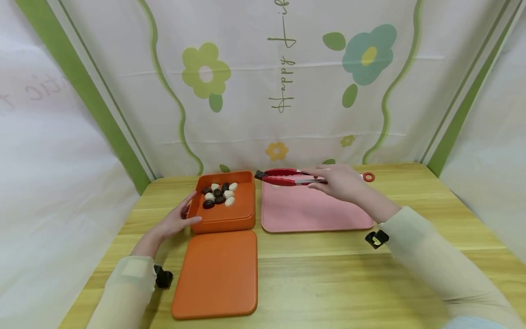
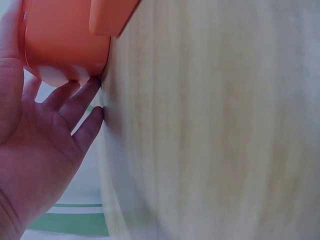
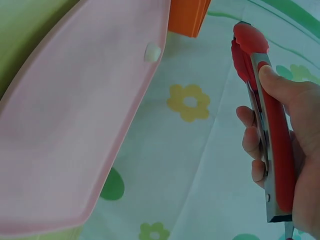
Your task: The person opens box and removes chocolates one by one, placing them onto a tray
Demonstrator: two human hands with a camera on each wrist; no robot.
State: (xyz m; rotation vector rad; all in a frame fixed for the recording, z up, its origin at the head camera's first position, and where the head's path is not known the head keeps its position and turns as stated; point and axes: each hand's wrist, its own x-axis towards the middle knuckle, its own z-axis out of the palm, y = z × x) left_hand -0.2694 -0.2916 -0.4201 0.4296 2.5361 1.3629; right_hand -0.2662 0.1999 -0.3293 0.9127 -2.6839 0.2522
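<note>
"Happy" (image 1: 282, 87) lettered sideways on the backdrop (image 1: 242, 123), my right grip (image 1: 339, 182) wrapped round red tongs (image 1: 283, 182), thumb on the handle, tips leftward above the far edge of the pink tray (image 1: 314, 210), left grip (image 1: 174, 224) spread against the orange box (image 1: 223, 226), dark and white pieces (image 1: 220, 199) inside.

left hand (image 1: 173, 223) is spread and right hand (image 1: 342, 183) curled, both arms (image 1: 439, 258) outstretched.

That's a pair of long, cream sleeves (image 1: 435, 262) over there, a small, boxy black camera (image 1: 164, 277) at each cuff (image 1: 133, 268).
</note>
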